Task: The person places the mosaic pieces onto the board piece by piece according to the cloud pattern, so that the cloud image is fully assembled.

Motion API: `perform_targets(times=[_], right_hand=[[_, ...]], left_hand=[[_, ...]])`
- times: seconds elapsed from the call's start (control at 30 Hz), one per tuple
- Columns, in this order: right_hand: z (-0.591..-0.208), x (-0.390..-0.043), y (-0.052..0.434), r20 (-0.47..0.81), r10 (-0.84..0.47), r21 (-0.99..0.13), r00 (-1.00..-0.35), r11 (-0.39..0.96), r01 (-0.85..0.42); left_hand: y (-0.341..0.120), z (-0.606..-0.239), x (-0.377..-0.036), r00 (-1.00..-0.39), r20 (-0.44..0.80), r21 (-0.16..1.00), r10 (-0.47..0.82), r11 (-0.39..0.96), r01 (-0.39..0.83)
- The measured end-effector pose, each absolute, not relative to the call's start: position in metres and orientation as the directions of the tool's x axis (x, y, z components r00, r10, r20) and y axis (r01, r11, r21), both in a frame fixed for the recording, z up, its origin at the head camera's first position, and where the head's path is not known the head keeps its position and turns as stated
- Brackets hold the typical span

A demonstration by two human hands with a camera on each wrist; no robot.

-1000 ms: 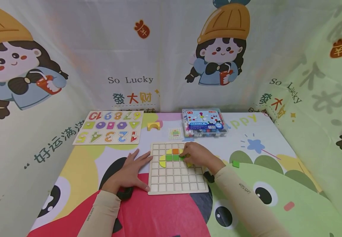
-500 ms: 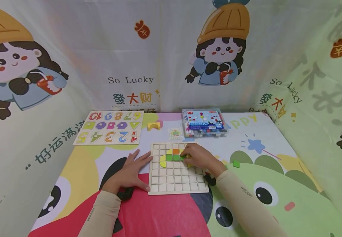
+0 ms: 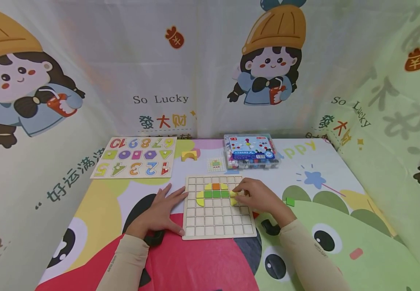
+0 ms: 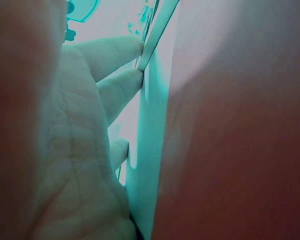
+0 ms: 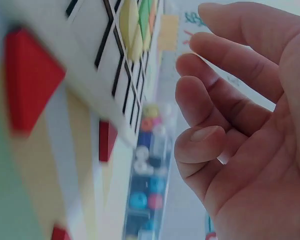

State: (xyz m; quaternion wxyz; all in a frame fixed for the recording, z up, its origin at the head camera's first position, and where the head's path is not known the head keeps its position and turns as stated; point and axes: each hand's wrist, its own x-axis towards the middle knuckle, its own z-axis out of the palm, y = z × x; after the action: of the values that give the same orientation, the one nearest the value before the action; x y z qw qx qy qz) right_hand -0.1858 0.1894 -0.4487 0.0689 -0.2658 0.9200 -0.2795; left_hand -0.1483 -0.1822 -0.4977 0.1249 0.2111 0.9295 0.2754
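Tabletop: grid board (image 3: 217, 220) flat, L hand (image 3: 160, 212) flat steadying, R fingers (image 3: 240, 190) curled, empty.

Number puzzle board (image 3: 135, 158) lies beside bead box (image 3: 251, 151).

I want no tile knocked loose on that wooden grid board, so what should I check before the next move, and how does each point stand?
1. Wooden grid board held steady: ok, the left hand lies flat against its left edge.
2. Right hand free to pick: ok, the right wrist view shows loosely curled fingers holding nothing.
3. Tiles seated: the orange square tile and the green square tiles look flush; the yellow tile under the fingertips, cannot tell.
4. Spare piece in reach: ok, a loose green square tile lies on the mat right of the board.
5. Small pattern card readable: cannot tell, too small.
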Motion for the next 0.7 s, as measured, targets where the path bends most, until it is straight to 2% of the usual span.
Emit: perform_targets(times=[0.2,0.4,0.5,0.7], right_hand=[[-0.45,-0.171,0.218,0.071,-0.483,-0.545,-0.873,0.714,-0.439],[-0.459,-0.164,0.243,0.145,-0.483,-0.513,-0.864,0.71,-0.483],[-0.46,-0.164,0.251,0.118,-0.484,-0.513,-0.867,0.718,-0.47],[-0.459,-0.165,0.267,-0.022,-0.448,-0.493,-0.894,0.783,-0.38]], left_hand=[[-0.183,-0.496,-0.148,-0.873,-0.111,0.555,0.475,0.758,0.342],[-0.184,-0.497,-0.149,-0.874,-0.117,0.559,0.471,0.759,0.334],[-0.184,-0.497,-0.149,-0.877,-0.126,0.564,0.464,0.761,0.321],[-0.183,-0.496,-0.149,-0.877,-0.138,0.579,0.46,0.756,0.305]])
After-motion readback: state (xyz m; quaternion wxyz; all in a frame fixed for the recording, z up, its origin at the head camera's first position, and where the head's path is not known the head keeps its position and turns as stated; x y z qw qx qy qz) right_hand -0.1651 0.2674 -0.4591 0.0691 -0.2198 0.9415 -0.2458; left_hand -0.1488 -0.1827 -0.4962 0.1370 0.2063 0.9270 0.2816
